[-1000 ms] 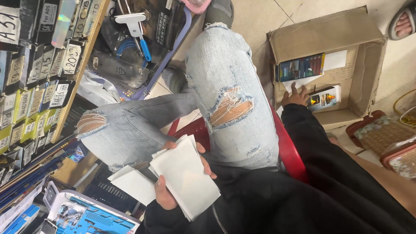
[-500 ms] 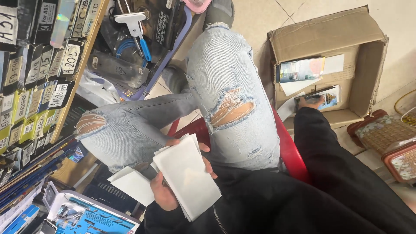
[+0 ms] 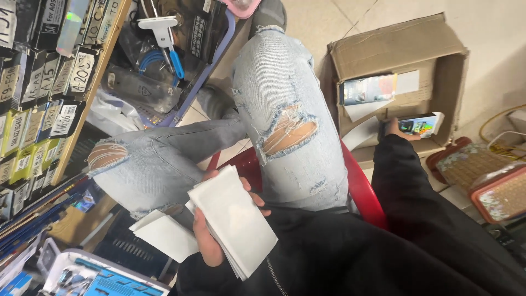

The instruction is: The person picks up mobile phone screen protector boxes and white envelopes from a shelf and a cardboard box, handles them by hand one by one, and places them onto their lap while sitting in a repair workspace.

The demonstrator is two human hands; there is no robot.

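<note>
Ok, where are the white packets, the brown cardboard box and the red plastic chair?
White flat packets (image 3: 233, 219), head view, top packet's face.
Brown cardboard box (image 3: 394, 49), head view, upper flap.
Red plastic chair (image 3: 359, 192), head view, seat edge.

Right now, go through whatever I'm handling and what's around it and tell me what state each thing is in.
left hand: gripping a stack of white packets.
white packets: stacked, held over the lap.
right hand: reaching into the box, gripping a colourful packet.
colourful packet: partly inside the box, held.
cardboard box: open, lying on its side on the floor.
jeans: ripped at both knees.
</note>
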